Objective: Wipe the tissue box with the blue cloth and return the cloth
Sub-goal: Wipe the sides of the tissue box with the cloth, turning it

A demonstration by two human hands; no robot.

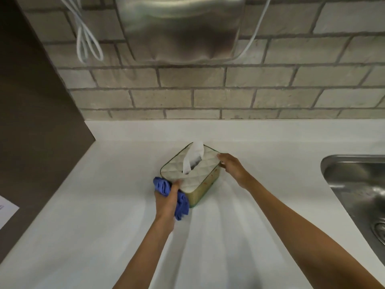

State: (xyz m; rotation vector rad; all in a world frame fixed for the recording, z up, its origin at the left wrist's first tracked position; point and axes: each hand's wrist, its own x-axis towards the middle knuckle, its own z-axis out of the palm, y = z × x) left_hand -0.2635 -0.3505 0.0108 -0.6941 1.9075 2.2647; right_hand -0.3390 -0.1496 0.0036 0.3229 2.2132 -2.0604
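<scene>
The tissue box [205, 161] stands on the white counter, with a quilted white top, tan sides and a white tissue sticking up from its slot. My left hand [166, 200] grips the bunched blue cloth [162, 185] and presses it against the box's near left corner, thumb resting on the top. My right hand [233, 166] holds the box at its far right corner, fingers curled over the edge. The box's left side is hidden behind the cloth and hand.
A steel sink [358, 190] is set into the counter at the right. A metal hand dryer [181, 28] hangs on the brick wall above, with white cords [85, 40] beside it. A dark panel [37, 113] borders the left, with a white paper [6, 211] on it.
</scene>
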